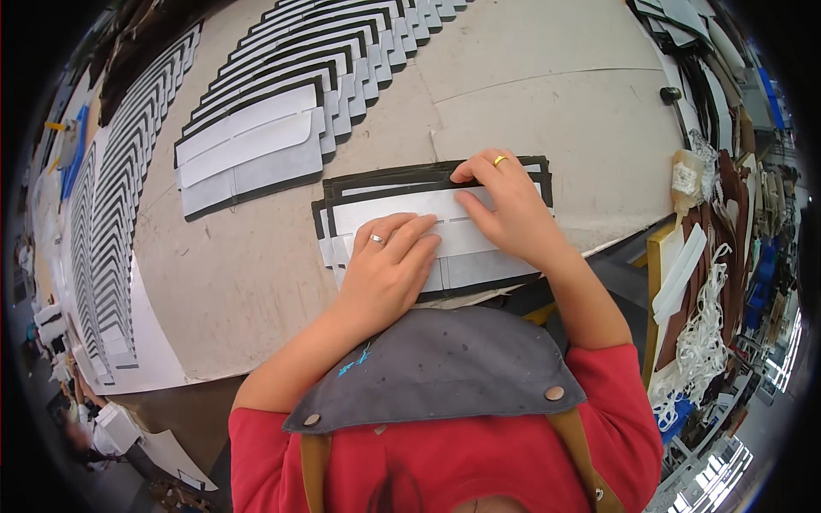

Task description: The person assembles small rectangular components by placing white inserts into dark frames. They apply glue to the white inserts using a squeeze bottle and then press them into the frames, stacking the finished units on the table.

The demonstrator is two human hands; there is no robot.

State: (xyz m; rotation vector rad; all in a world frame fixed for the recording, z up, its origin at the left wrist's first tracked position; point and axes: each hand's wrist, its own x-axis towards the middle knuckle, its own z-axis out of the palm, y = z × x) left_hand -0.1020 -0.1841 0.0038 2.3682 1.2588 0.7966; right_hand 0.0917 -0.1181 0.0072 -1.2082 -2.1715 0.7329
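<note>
In front of me lies a small stack of flat panels (389, 210), with white and pale grey faces and black edge strips. My left hand (389, 265) rests on the top panel with its fingers stretched out and pressing lightly on the white face. The thumb and forefinger of my right hand (506, 205) close on the black strip along the far edge of the top panel; the other fingers curl behind. Both hands wear a ring. More panel edges stick out at the left and far side of the stack.
Long overlapping rows of similar panels (248, 141) cover the table (530, 111) at the far left and left. At the right edge stand a small bottle (687, 181), brown strips of material and a tangle of white cord (703, 342). A person is partly visible at lower left.
</note>
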